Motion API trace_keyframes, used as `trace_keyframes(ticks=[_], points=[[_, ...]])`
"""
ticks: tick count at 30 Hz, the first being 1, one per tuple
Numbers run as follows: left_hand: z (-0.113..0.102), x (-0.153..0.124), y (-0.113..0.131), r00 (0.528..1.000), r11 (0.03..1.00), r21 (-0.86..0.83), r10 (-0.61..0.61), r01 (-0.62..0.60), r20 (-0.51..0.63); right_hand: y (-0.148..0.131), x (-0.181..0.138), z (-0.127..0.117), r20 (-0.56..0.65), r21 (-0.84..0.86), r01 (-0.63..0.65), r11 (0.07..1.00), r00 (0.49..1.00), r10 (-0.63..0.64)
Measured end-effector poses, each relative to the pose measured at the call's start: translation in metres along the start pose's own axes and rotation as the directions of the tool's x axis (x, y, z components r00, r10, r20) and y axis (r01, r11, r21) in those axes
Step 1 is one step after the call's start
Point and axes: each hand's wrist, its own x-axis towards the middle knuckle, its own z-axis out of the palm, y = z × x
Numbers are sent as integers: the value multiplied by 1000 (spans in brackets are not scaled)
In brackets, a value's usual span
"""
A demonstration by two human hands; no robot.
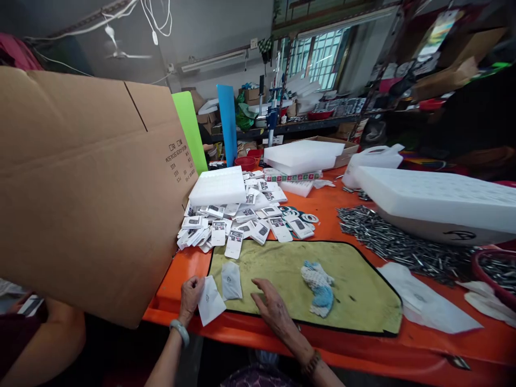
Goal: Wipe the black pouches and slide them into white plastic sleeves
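My left hand (191,297) is closed on the edge of a small white plastic bag (211,302) with a dark printed mark, at the front edge of the table. Just right of it, a second bag (231,281), greyish and with the same sort of mark, lies on the yellow-green mat (278,258). Over the mat's front part, my right hand (272,307) has its fingers apart and nothing in them. A blue and white knit glove (320,287) lies crumpled to its right. Behind the mat is a heap of small white printed boxes (236,223).
A large cardboard box (92,188) stands at the left, with a person's arm (44,338) below it. White foam trays (217,185) rest behind the box heap. At right are a pile of metal rods (387,239), plastic bags (429,301) and a red basket (494,277) on the orange table (326,201).
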Motion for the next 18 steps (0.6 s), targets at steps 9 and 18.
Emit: trace_keyframes(ticks=[9, 18], points=[[4, -2, -7, 998, 998, 54, 33, -30, -57, -22, 20, 50, 333, -339, 275, 900, 930, -159], [5, -3, -2, 999, 999, 30, 12, -10, -46, -33, 21, 71, 262, -378, 252, 891, 952, -159]])
